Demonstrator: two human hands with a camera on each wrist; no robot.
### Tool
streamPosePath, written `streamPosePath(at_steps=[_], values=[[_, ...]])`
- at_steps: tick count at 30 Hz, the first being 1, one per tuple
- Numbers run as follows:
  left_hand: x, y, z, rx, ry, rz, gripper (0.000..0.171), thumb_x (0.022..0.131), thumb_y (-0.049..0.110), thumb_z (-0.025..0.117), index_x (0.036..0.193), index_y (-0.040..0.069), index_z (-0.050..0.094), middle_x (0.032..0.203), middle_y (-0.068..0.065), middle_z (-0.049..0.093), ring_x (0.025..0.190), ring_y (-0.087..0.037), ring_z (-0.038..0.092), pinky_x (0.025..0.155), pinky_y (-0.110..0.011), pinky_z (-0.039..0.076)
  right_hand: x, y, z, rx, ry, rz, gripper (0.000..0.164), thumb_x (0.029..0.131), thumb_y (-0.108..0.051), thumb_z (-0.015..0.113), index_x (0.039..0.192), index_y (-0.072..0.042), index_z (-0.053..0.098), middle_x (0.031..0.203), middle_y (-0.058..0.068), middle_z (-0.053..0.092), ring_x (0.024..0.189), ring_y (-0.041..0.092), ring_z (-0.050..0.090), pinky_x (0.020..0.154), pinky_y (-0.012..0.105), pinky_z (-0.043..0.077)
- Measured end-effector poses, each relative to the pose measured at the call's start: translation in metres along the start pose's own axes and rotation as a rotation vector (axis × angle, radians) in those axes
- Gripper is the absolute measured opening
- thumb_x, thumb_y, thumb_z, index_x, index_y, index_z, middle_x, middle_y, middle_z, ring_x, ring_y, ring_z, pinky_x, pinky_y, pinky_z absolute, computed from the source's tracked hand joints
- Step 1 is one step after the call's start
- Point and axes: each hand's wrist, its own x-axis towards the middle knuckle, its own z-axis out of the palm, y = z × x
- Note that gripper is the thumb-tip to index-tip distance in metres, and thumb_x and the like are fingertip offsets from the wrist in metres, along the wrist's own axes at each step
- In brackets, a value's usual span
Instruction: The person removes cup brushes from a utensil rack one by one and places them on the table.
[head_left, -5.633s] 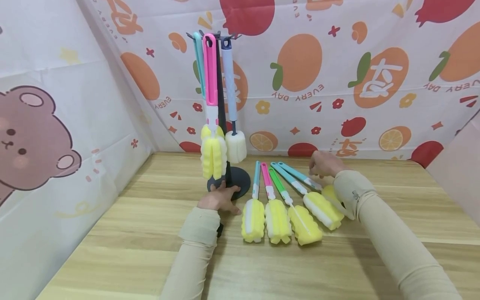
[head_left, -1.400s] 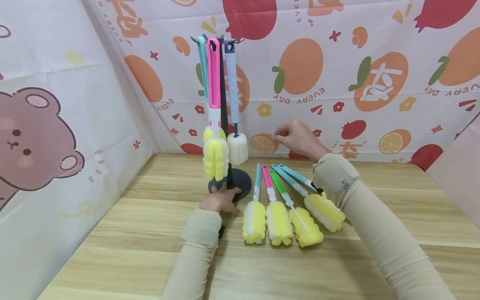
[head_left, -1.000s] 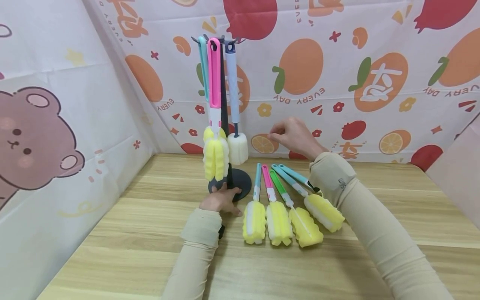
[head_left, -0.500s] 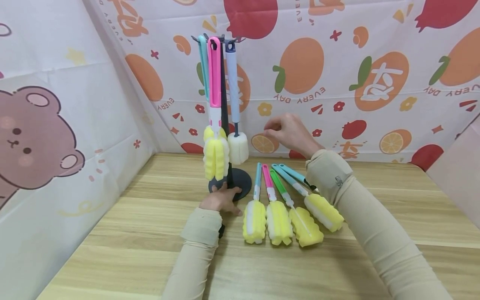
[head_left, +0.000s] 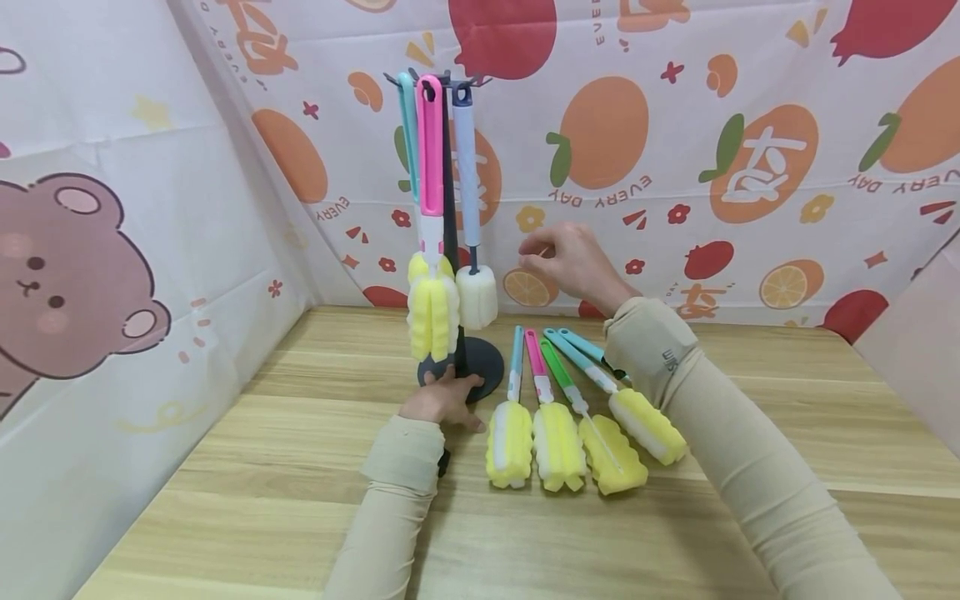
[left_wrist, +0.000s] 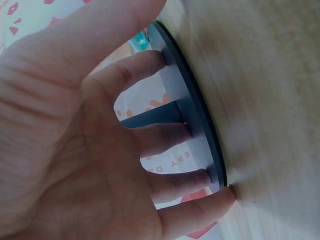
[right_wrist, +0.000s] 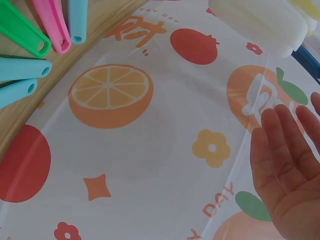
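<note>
My left hand [head_left: 441, 400] rests with spread fingers on the round black base [head_left: 483, 362] of a hook stand; in the left wrist view its fingertips [left_wrist: 201, 176] press along the rim. Three sponge bottle brushes hang from the stand: a pink-handled brush [head_left: 431, 158], a teal-handled brush [head_left: 408, 125] behind it, and a light-blue-handled brush [head_left: 467, 175] with a white head. To the right of that white head, my right hand [head_left: 573, 260] hovers in the air with loosely bent fingers, holding nothing. The right wrist view shows its fingers [right_wrist: 284, 160] below the white sponge head [right_wrist: 262, 22].
Several brushes lie fanned on the wooden table [head_left: 300, 500]: a blue-handled brush [head_left: 508, 446], a pink-handled brush [head_left: 558, 446], a green-handled brush [head_left: 613, 454] and turquoise-handled ones, including a striped brush [head_left: 647, 425]. My right forearm partly covers the rightmost. A fruit-print cloth [head_left: 750, 275] stands behind.
My right hand has lifted from the rightmost brush on the table and moved up and left toward the stand, drifting slowly further left lately. The left hand stays on the base.
</note>
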Motion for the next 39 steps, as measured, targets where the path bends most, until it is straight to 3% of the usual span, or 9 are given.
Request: streamPosePath(at_steps=[33,39], values=[[0.001,-0.001,-0.001,-0.007,-0.009,0.012,0.076,0.090,0.032,0.080,0.155,0.017,0.044,0.164,-0.028,0.013,0.145,-0.059,0.009,0.106,-0.069,0.031,0.012,-0.019,0.012,0.163,-0.027,-0.045,0.031,0.098,-0.007,0.067,0.127,0.003,0.068,0.116,0.016,0.072,0.107,0.027,0.068,0.095,0.038,0.052],[0.000,-0.001,0.000,-0.005,-0.007,0.020,0.076,0.090,0.032,0.080,0.155,0.017,0.044,0.164,-0.028,0.014,0.144,-0.060,0.010,0.106,-0.070,0.032,0.015,-0.023,0.017,0.211,-0.027,-0.020,0.036,0.098,-0.008,0.066,0.132,0.002,0.065,0.123,0.014,0.069,0.111,0.026,0.067,0.096,0.036,0.052]])
